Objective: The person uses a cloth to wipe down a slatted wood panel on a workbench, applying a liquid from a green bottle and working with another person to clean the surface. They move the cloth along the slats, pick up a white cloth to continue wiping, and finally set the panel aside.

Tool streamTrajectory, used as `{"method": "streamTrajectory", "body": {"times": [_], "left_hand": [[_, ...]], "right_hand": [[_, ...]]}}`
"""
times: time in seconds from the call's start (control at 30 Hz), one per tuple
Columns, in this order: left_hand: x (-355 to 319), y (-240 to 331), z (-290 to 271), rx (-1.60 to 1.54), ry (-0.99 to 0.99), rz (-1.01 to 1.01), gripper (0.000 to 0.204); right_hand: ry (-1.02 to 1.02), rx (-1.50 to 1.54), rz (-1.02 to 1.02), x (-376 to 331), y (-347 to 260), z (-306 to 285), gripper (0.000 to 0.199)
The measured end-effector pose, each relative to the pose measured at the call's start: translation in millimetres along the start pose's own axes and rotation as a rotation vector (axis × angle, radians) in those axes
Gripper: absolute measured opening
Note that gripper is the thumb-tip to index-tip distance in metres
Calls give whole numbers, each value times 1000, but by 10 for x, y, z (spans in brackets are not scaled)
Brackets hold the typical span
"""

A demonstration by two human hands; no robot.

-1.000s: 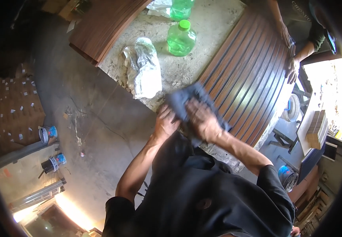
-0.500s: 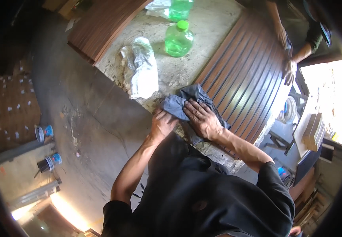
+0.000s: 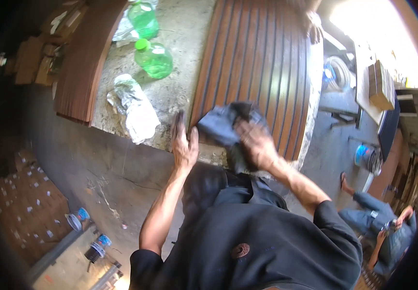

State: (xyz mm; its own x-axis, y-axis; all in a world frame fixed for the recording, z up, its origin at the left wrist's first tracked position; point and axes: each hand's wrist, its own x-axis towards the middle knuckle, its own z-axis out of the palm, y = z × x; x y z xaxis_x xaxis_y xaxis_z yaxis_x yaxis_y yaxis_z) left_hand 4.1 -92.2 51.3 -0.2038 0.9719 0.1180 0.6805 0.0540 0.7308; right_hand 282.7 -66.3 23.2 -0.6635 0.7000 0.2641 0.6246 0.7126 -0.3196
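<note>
My right hand (image 3: pixel 256 142), somewhat blurred, presses a dark blue-grey cloth (image 3: pixel 221 124) onto the near end of a brown slatted wood panel (image 3: pixel 257 63). Part of the cloth hangs over the near edge. My left hand (image 3: pixel 185 147) has let its fingers straighten, thumb apart, and holds nothing. It stands on edge at the panel's near left corner, beside the cloth. Dark grooves run lengthwise between the panel's slats. The panel lies on a worn, pale tabletop (image 3: pixel 180 53).
Left on the tabletop are a crumpled white cloth (image 3: pixel 139 113), a green bottle (image 3: pixel 155 60), another green bottle (image 3: pixel 144 20) and stacked brown boards (image 3: pixel 81 67). Another person's hand (image 3: pixel 314 26) is at the panel's far right. A seated person (image 3: pixel 383 227) is at lower right, near a bucket (image 3: pixel 367 158).
My left hand has let go of the cloth and opened beside the panel. My right hand has shifted the cloth over the panel's near end. The whole view has turned.
</note>
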Motion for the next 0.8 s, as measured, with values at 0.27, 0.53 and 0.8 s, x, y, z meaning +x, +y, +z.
{"method": "streamTrajectory", "body": {"times": [0.27,0.53,0.8], "left_hand": [[378,-155,349,347,-20,350,54],[384,-119,391,380,-15,358,52],[390,-152,371,387,-8,396,51]], "right_hand": [[68,-140,527,-286,-19,-160,64],[275,-169,716,694,162,-20,60],[99,-81,710,-452,42,-361,58]]}}
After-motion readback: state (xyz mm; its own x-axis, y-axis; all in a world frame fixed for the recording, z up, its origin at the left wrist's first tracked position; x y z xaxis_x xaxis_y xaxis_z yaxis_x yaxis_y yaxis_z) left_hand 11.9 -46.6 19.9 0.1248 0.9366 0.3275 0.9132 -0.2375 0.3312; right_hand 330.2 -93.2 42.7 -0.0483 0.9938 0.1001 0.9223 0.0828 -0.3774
